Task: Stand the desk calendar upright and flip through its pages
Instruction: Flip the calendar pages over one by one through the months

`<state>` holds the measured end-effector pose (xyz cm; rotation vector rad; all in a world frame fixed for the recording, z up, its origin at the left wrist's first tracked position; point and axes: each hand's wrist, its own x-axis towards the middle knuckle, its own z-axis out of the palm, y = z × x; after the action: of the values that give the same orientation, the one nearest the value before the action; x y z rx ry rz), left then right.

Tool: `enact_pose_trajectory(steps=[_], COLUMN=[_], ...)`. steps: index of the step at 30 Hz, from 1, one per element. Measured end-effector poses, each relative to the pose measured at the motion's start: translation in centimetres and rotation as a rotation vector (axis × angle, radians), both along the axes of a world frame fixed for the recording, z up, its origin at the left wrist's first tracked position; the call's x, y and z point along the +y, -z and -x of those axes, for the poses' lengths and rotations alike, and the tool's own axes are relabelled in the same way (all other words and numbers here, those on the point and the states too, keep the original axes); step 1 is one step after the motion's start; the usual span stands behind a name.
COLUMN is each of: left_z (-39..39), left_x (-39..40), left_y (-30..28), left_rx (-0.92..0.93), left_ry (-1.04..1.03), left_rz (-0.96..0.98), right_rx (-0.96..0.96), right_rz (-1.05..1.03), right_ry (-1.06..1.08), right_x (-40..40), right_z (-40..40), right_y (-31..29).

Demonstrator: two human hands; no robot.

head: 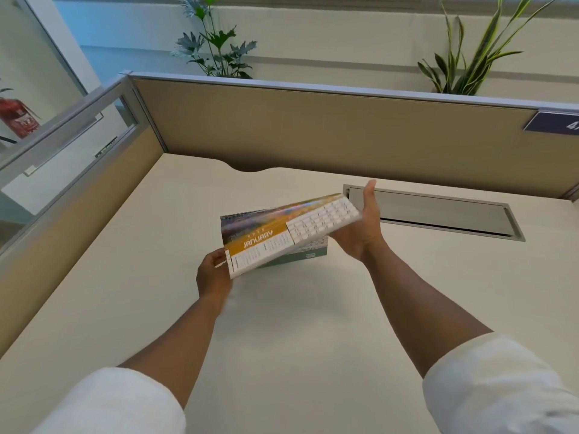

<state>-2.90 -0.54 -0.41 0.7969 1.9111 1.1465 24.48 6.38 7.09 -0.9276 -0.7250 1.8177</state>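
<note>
The desk calendar (pixel 282 233) shows its JANUARY page, with an orange band and a white date grid, and it is blurred by motion. It hangs tilted above the middle of the cream desk (pixel 282 339), right end higher. A green part of its base shows below the page. My left hand (pixel 213 274) grips the lower left corner. My right hand (pixel 363 227) holds the right end from underneath, thumb up. The spiral binding runs along the far top edge.
A grey cable hatch (pixel 438 214) is set into the desk at the right rear. Beige partition panels (pixel 313 133) close the desk at the back and left. Plants (pixel 216 42) stand behind the partition. A red extinguisher (pixel 15 117) is at far left.
</note>
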Motion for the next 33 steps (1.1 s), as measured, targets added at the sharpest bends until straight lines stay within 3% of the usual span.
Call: enact_pose_trajectory(steps=[5,12,18,23,33], left_z=[-0.4,-0.7,-0.6,-0.6,-0.2], left_x=[0.4,0.6,0.5,0.2,-0.5], left_y=[0.1,0.3,0.2,0.5,0.7], left_rx=[0.037,0.018,0.017,0.034,0.044], left_ry=[0.035,0.017,0.020,0.036,0.073], left_rz=[0.037,0.035,0.047,0.036,0.025], right_rx=[0.099,0.089,0.053,-0.128,-0.497], right_rz=[-0.062,-0.073,0.001,0.129,0.194], right_ry=[0.055,0.076,0.260,0.343,0.269], right_x=[0.8,1.2,0.6,-0.1,-1.2], right_z=[0.6,0.7,0.1,-0.4,-0.6], right_y=[-1.5,-1.1,0.6,2.0,4.1])
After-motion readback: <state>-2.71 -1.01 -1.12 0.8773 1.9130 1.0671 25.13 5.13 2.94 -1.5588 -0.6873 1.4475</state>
